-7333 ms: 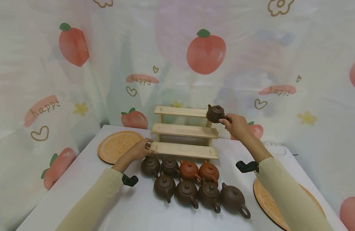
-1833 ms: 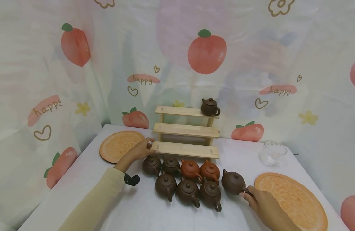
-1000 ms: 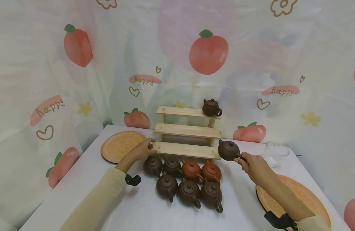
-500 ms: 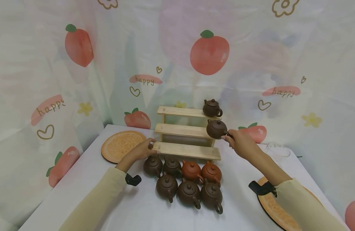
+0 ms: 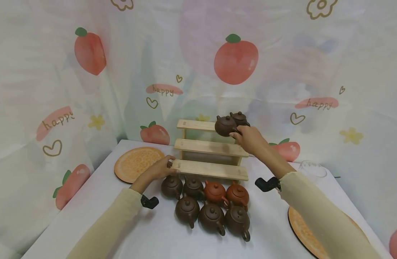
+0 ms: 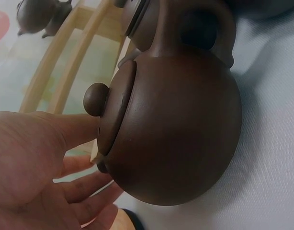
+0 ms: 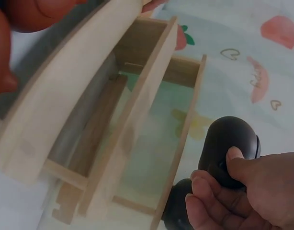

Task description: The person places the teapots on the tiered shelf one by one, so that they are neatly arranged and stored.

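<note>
A three-step wooden rack point(image 5: 211, 147) stands at the back of the white table. My right hand point(image 5: 247, 138) pinches the handle of a dark brown teapot point(image 5: 224, 126) and holds it at the top step, just left of another dark teapot point(image 5: 239, 117) standing there. In the right wrist view my fingers point(image 7: 243, 191) curl round the held teapot point(image 7: 231, 146) beside the rack point(image 7: 118, 110). My left hand point(image 5: 158, 168) grips the left end of the bottom step. Several brown and reddish teapots point(image 5: 212, 216) sit in two rows in front of the rack, one point(image 6: 171, 129) close to my left hand point(image 6: 37, 163).
Two round orange mats lie on the table, one at the back left point(image 5: 138, 163) and one at the near right point(image 5: 314, 233). A clear glass cup point(image 5: 311, 169) stands at the right. A fruit-print curtain point(image 5: 88, 90) hangs behind and beside the table.
My right hand picked a dark teapot up from the right end of the front row and carried it up and left to the top step. My left hand stayed on the rack.
</note>
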Demonstrator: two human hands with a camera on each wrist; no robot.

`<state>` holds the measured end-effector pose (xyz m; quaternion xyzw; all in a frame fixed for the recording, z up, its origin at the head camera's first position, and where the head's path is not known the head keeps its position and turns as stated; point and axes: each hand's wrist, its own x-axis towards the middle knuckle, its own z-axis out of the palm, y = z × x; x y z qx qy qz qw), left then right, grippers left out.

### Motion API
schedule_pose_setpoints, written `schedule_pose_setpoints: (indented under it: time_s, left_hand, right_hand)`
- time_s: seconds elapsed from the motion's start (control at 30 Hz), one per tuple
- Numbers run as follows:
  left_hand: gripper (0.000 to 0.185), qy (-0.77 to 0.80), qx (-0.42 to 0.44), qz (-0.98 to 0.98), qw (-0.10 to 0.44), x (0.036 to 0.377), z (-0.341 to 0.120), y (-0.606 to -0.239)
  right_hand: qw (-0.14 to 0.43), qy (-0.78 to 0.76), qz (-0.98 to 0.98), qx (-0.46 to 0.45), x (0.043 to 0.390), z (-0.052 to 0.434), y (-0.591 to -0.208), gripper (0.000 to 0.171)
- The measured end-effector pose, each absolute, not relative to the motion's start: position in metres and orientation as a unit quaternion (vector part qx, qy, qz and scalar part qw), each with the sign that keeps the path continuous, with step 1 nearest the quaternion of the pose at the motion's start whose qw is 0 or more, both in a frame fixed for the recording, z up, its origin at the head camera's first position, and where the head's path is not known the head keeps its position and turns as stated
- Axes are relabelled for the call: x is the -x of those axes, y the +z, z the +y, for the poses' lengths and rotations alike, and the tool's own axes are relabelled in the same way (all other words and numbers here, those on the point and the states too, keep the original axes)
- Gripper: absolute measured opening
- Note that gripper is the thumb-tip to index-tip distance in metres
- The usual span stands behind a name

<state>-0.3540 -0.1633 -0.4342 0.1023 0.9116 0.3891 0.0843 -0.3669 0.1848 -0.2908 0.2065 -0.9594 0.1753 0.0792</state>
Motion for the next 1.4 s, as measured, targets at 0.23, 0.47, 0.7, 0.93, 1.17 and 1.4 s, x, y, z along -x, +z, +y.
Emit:
schedule_pose_setpoints:
  time_s: [0.23, 0.47, 0.7, 0.93, 1.17, 1.4]
  left_hand:
    - [0.061, 0.391, -0.105, 0.911, 0.082, 0.355, -0.163, -0.437]
    - [0.062, 0.390, -0.105, 0.911, 0.082, 0.355, -0.161, -0.437]
    - [0.062, 0.385, -0.106, 0.914, 0.078, 0.354, -0.162, -0.434]
    - [0.061, 0.381, -0.104, 0.915, 0.077, 0.353, -0.163, -0.433]
    - [0.060, 0.383, -0.104, 0.914, 0.079, 0.354, -0.165, -0.434]
    - [0.060, 0.382, -0.098, 0.916, 0.077, 0.356, -0.167, -0.434]
  right_hand:
    - [0.066, 0.164, -0.970, -0.170, 0.389, 0.164, -0.285, 0.032]
    - [0.063, 0.164, -0.974, -0.145, 0.404, 0.155, -0.287, 0.033]
    - [0.041, 0.151, -0.980, -0.123, 0.415, 0.147, -0.287, 0.045]
    - [0.031, 0.151, -0.981, -0.121, 0.420, 0.140, -0.288, 0.045]
    - [0.029, 0.160, -0.980, -0.117, 0.422, 0.139, -0.289, 0.049]
    - [0.027, 0.169, -0.978, -0.115, 0.424, 0.139, -0.291, 0.047]
